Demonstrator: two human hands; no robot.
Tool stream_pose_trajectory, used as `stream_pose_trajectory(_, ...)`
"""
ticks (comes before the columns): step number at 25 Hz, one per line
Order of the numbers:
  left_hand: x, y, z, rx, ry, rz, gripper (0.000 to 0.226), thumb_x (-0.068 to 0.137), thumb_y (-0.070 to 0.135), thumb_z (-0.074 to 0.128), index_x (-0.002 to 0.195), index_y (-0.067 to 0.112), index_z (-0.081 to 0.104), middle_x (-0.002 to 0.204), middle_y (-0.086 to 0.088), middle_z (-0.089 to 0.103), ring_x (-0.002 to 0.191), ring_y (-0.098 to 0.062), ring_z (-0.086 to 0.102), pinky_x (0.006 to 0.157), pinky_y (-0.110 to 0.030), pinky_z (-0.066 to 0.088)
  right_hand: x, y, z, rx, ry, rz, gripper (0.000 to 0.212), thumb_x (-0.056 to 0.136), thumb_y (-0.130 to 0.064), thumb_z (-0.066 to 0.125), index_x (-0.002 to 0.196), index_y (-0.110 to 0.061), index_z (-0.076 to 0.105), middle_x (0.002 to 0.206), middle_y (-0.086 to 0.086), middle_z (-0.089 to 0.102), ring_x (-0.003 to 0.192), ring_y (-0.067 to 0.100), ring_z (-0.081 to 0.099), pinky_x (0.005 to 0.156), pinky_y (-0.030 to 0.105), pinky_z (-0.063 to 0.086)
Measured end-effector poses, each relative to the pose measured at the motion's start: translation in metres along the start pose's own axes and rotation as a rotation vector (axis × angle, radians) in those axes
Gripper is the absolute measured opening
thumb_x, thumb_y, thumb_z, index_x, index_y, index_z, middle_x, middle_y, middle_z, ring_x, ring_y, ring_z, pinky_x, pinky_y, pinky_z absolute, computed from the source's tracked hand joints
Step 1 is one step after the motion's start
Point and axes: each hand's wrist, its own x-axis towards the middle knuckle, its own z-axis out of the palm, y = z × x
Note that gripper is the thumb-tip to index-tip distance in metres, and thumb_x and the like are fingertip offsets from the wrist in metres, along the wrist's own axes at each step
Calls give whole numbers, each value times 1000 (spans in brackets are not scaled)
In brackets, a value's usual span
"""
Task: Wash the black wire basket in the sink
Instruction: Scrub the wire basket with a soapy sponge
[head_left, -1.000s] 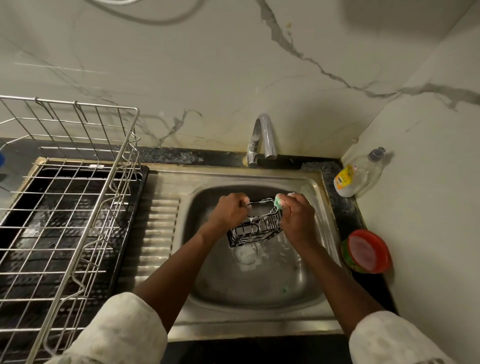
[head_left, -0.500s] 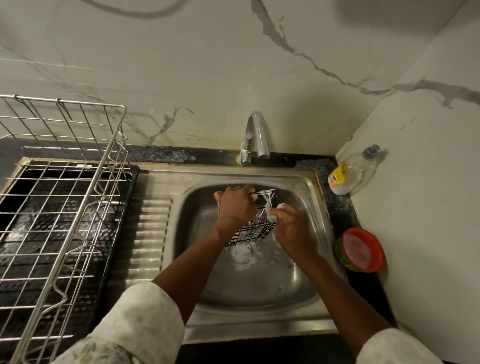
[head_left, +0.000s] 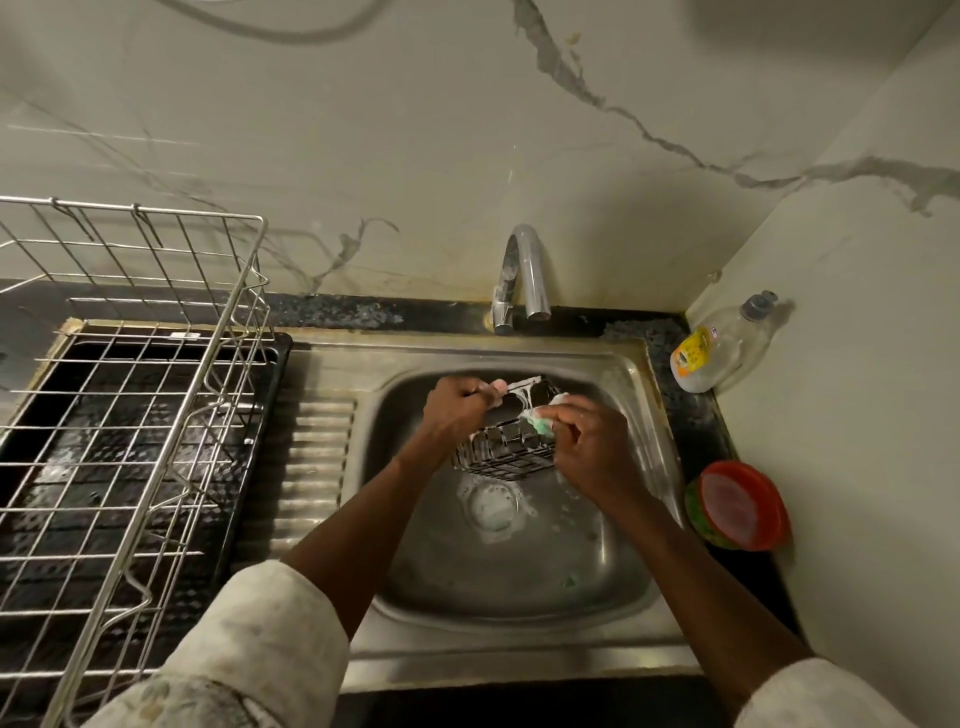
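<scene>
Black wire basket (head_left: 506, 453) is inside the sink (head_left: 519, 661) bowl, held clear of the floor just behind the drain (head_left: 491, 505) and tilted, open side toward the back wall. Foam clings to its wires and upper rim.

Left hand (head_left: 457, 410): fingers curled tight round the basket's left rim, carrying it. Right hand (head_left: 587, 441): fingertips pinch a green-and-white sponge (head_left: 540, 423) and press it against the basket's right side.

Sink bowl holds suds pooled on and around the drain, a wet film, and one small green speck (head_left: 571, 579) near the front right. Faucet (head_left: 522, 275) spout points down over the back rim; can't tell if water is running.

Right counter: clear soap bottle (head_left: 717, 348) with a yellow label leans into the wall corner, whitish liquid low inside. Nearer the front, a green container with a red lid (head_left: 743, 506) sits against the wall, contents hidden.

Left of the sink: steel wire dish rack (head_left: 130, 389) stands on a black drip tray (head_left: 275, 395); tray surface glints wet.
</scene>
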Motion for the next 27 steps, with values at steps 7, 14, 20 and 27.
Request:
stream_pose_trajectory(7, -17, -19, 16, 112, 19, 159, 65, 102, 58, 37, 59, 11, 47, 52, 3, 49, 50, -12, 44, 54, -30, 38, -9, 10, 16, 99, -36, 253, 29, 87, 6, 61, 101, -11, 80, 101, 1, 75, 92, 9, 69, 82, 6, 49)
stream_pose_trajectory(14, -19, -24, 22, 51, 167, 233, 81, 102, 62, 31, 49, 2, 39, 41, 1, 38, 38, -14, 35, 45, -31, 29, 4, 2, 45, 82, -41, 299, 29, 86, 4, 61, 104, -10, 79, 102, 3, 76, 95, 12, 70, 90, 19, 54)
stream_pose_trajectory(20, -11, -32, 26, -15, 267, 79, 76, 101, 61, 34, 45, 11, 42, 41, 2, 45, 39, -13, 43, 48, -33, 40, -3, -14, 60, 98, -157, 10, 27, 92, -8, 63, 115, -5, 75, 111, 8, 72, 104, 17, 66, 96, 31, 53)
stream_pose_trajectory(27, -14, -39, 22, -22, 291, 82, 74, 101, 60, 30, 44, 14, 38, 38, 6, 37, 33, -8, 34, 41, -29, 31, -40, -8, 53, -34, -324, -183, 31, 78, 10, 70, 103, -6, 78, 91, 9, 75, 79, 21, 69, 71, 33, 59)
